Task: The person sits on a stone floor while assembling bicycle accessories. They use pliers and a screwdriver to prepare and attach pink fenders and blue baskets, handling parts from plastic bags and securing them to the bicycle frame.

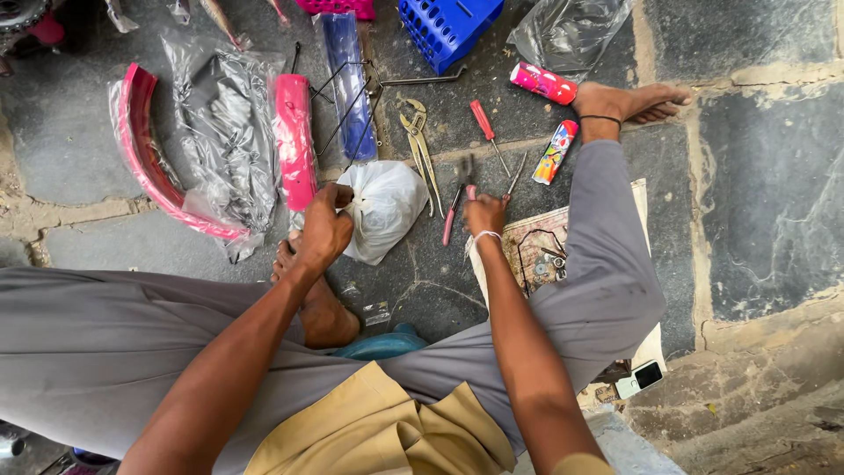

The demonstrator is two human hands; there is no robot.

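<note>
A: Left to right, quick. Curved pink plastic mudguard in clear wrap [141, 149] lies well left of the tied white plastic bag [387, 207]. Left hand [323, 230] is closed, pinching that bag's knot.

B: Contents?

A: Opaque, can't tell. Looks like the knot is being worked; loosening it would need a steady pull.

B: Right side?

A: Right hand [483, 214], just right of the bag, fingers curled around red-handled pliers [454, 209] on the stone floor. Blue plastic crate [448, 26] above the bag, contents not visible.
</note>
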